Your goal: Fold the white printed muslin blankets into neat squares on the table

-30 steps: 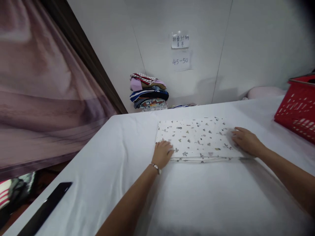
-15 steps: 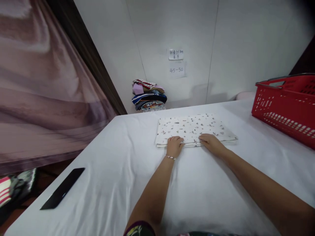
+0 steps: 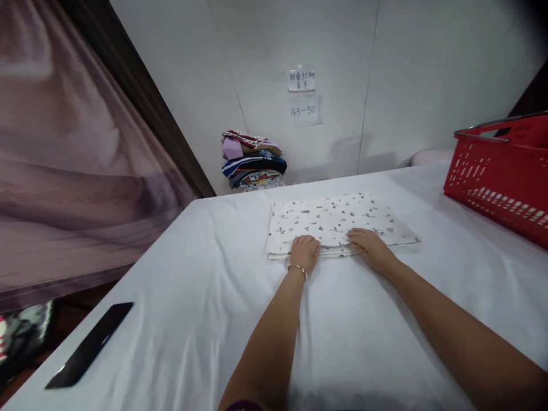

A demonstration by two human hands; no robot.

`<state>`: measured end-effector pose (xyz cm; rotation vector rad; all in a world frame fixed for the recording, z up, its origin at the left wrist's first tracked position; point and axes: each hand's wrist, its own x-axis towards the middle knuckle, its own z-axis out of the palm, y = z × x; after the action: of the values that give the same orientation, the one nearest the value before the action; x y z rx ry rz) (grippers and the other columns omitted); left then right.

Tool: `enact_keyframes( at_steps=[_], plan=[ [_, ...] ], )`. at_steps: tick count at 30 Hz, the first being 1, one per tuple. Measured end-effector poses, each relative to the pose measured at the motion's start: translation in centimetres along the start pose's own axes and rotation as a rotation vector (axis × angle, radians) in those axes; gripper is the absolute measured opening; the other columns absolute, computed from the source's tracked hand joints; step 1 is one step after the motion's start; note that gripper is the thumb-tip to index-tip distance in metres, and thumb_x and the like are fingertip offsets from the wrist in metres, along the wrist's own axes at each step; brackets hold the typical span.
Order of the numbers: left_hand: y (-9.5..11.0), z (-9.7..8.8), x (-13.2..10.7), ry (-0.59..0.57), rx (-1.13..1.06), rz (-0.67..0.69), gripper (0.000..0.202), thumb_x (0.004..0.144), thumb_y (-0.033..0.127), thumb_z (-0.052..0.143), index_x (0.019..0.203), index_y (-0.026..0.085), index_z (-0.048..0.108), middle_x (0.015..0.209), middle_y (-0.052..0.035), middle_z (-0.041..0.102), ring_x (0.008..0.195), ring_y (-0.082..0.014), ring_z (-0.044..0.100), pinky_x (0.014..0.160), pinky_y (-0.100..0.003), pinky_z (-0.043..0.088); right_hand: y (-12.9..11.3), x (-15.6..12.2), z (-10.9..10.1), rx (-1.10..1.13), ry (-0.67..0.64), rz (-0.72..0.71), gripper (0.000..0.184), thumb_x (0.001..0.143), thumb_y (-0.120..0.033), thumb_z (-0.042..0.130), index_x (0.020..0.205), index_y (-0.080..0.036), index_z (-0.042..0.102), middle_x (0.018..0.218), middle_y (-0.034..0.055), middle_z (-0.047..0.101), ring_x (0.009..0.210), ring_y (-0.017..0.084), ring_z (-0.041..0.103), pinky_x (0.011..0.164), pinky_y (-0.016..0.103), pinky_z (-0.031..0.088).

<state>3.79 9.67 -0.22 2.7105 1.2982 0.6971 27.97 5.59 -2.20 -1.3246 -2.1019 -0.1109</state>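
A folded white cloth (image 3: 329, 220) with small grey and dark prints lies flat on the white-covered table, its layers showing along the near edge. My left hand (image 3: 305, 252), with a bracelet at the wrist, grips that near edge left of its middle, fingers curled over the top. Right of the middle, my right hand (image 3: 370, 248) pinches the same edge, thumb tucked toward the cloth. Between the hands the top layer is slightly raised from those beneath. The thumb of my left hand is mostly hidden.
A red plastic basket (image 3: 500, 177) stands on the table at the right. Beyond the far edge rises a stack of folded fabrics (image 3: 253, 162) against the wall. A flat black object (image 3: 89, 345) lies near the left edge, beside a pinkish curtain (image 3: 85, 171). Paper signs (image 3: 305, 109) hang on the wall.
The camera view has shifted slightly. Both hands stay at the cloth's near edge, and the top layer between them now stands a little higher, showing more of the layer below.
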Motion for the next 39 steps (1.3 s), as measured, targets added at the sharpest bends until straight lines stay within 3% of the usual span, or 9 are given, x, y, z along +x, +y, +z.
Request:
enact_keyframes(
  at_steps=[7, 11, 14, 19, 26, 31, 39],
  plan=[
    [0.1, -0.2, -0.3, -0.055, -0.038, 0.012, 0.017, 0.088, 0.021, 0.044, 0.085, 0.021, 0.061, 0.093, -0.0034, 0.06, 0.091, -0.0175, 0.049, 0.082, -0.034, 0.037, -1.0, 0.6, -1.2, 0.029, -0.059, -0.043, 0.026, 0.09, -0.025, 0.039, 0.09, -0.021, 0.065, 0.099, 0.009, 0.062, 0.097, 0.024, 0.054, 0.084, 0.042, 0.044],
    [0.3, -0.4, -0.2, 0.02, -0.13, 0.019, 0.015, 0.085, 0.026, 0.051, 0.096, 0.022, 0.06, 0.102, -0.0031, 0.059, 0.098, -0.0176, 0.049, 0.086, -0.034, 0.036, -1.1, 0.6, -1.4, 0.03, -0.111, -0.008, 0.026, 0.09, -0.027, 0.04, 0.088, -0.022, 0.066, 0.092, 0.0089, 0.062, 0.088, 0.023, 0.054, 0.077, 0.041, 0.045],
    [0.4, -0.4, -0.2, 0.002, -0.164, 0.05, 0.026, 0.08, 0.034, 0.06, 0.103, 0.023, 0.059, 0.108, -0.0034, 0.059, 0.103, -0.019, 0.048, 0.089, -0.035, 0.036, -1.1, 0.6, -1.4, 0.039, -0.123, 0.007, 0.025, 0.089, -0.027, 0.041, 0.089, -0.022, 0.066, 0.092, 0.0087, 0.062, 0.089, 0.023, 0.054, 0.077, 0.04, 0.044],
    [0.4, 0.0, -0.4, -0.031, -0.135, 0.063, 0.014, 0.084, 0.027, 0.054, 0.095, 0.024, 0.062, 0.102, -0.0031, 0.06, 0.1, -0.0181, 0.049, 0.087, -0.035, 0.037, -1.1, 0.5, -1.5, 0.065, -0.1, 0.011, 0.026, 0.089, -0.027, 0.041, 0.089, -0.021, 0.066, 0.092, 0.009, 0.063, 0.089, 0.023, 0.054, 0.078, 0.039, 0.043],
    [0.2, 0.1, -0.6, -0.038, -0.076, 0.047, 0.02, 0.083, 0.03, 0.056, 0.102, 0.025, 0.06, 0.104, -0.0025, 0.06, 0.1, -0.0185, 0.049, 0.087, -0.035, 0.038, -1.2, 0.4, -1.8, 0.05, -0.138, -0.017, 0.026, 0.09, -0.025, 0.041, 0.091, -0.019, 0.067, 0.093, 0.0094, 0.062, 0.089, 0.022, 0.053, 0.078, 0.038, 0.043],
    [0.1, 0.2, -0.3, -0.046, -0.039, 0.019, 0.018, 0.086, 0.028, 0.05, 0.102, 0.024, 0.059, 0.1, -0.0025, 0.06, 0.097, -0.0176, 0.05, 0.085, -0.034, 0.039, -1.1, 0.1, -1.9, 0.042, -0.166, -0.018, 0.023, 0.085, -0.028, 0.051, 0.101, -0.019, 0.065, 0.1, 0.0092, 0.06, 0.094, 0.023, 0.052, 0.082, 0.039, 0.043],
    [0.0, 0.5, -0.3, -0.034, -0.048, 0.037, 0.018, 0.088, 0.027, 0.047, 0.1, 0.023, 0.06, 0.099, -0.0024, 0.061, 0.095, -0.0179, 0.05, 0.083, -0.034, 0.039, -1.2, 0.4, -1.7, 0.054, -0.127, -0.006, 0.025, 0.09, -0.024, 0.042, 0.095, -0.02, 0.067, 0.093, 0.0087, 0.062, 0.088, 0.021, 0.053, 0.077, 0.037, 0.044]
  ],
)
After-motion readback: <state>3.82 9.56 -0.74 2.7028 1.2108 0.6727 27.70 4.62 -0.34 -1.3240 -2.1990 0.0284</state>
